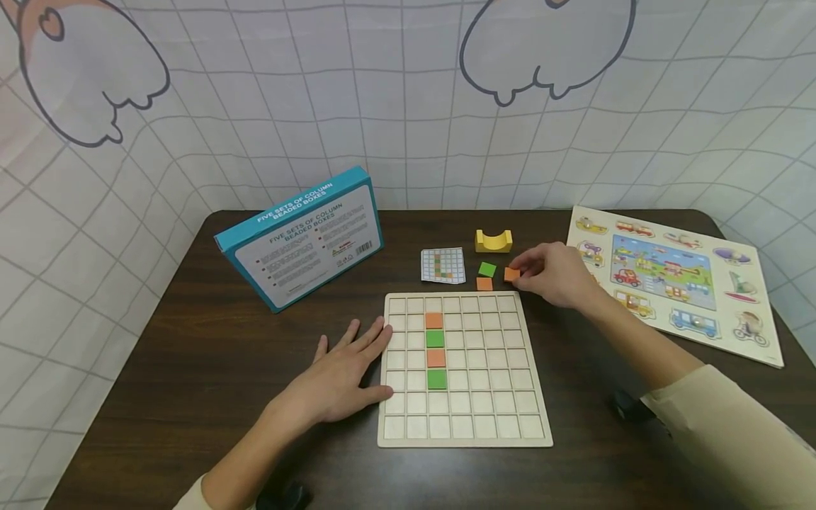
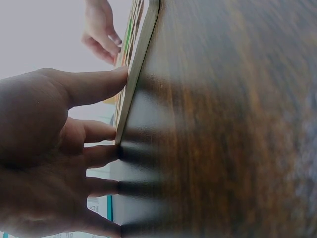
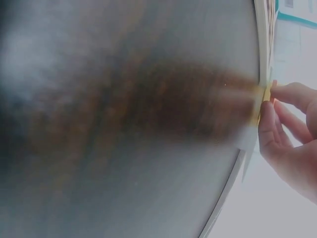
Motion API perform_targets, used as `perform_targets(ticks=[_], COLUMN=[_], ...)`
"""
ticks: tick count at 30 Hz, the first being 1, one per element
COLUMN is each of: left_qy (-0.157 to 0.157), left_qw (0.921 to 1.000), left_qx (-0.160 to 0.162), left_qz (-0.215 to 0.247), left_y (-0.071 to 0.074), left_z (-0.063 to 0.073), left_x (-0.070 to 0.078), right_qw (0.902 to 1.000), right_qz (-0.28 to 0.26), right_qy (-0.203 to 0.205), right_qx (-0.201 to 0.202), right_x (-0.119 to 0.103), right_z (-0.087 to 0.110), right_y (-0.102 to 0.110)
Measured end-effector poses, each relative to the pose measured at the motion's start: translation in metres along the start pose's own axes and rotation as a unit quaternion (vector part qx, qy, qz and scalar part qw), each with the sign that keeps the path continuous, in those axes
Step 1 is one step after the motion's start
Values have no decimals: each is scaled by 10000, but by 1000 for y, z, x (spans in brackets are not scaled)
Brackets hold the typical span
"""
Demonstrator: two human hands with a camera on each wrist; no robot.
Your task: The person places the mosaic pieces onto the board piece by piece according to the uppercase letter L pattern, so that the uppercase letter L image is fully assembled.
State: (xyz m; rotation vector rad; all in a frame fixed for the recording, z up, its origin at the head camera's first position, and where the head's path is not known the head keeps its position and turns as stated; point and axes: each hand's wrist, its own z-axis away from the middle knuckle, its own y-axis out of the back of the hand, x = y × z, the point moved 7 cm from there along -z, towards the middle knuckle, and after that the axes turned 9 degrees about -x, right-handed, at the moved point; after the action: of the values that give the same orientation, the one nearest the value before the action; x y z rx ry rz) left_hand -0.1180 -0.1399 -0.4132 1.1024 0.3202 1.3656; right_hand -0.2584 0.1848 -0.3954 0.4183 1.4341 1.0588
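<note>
A wooden grid board [image 1: 472,419] lies in the middle of the table. One of its columns carries two orange tiles, the upper one [image 1: 433,321] at the top, alternating with two green tiles, the lower one [image 1: 436,379] at the bottom. My left hand [image 1: 341,379] rests with spread fingers, fingertips and thumb at the board's left edge. Beyond the board's far right corner, my right hand [image 1: 554,273] pinches an orange square tile [image 1: 511,274] between thumb and fingertips. Beside it lie a loose green tile [image 1: 487,269] and another orange tile [image 1: 484,284].
A small pattern card [image 1: 443,265] with a coloured grid lies behind the board. A yellow arched block [image 1: 493,242] stands further back. At the left a blue and white box [image 1: 306,244] stands tilted. A wooden picture puzzle [image 1: 727,283] lies at the right, under the right forearm's far side.
</note>
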Motion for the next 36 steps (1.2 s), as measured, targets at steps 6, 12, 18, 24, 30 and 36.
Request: perform_targets(ticks=[6,12,18,24,30,36], left_qy=[-33,-48,-57,-73,-57,-33], left_qw=[10000,10000,10000,10000,10000,10000], left_qx=[9,32,21,21,19,-6], left_qz=[2,-8,-17,23,-1,-3], left_y=[0,0,0,1,1,1], left_z=[0,0,0,0,0,-1], left_x=[0,0,0,0,0,1], right_qw=[9999,9997,9992,9982,9973,9951], right_qz=[-29,-36,-15,-98,-217,-310], right_qy=[126,242,383,537,609,844], right_qx=[-14,-41,-113,-256,-360,-401], right_x=[-4,-10,-20,-32,-43,-55], right_z=[10,19,29,41,51,61], right_y=[-3,-7,-12,-19,-27,-38])
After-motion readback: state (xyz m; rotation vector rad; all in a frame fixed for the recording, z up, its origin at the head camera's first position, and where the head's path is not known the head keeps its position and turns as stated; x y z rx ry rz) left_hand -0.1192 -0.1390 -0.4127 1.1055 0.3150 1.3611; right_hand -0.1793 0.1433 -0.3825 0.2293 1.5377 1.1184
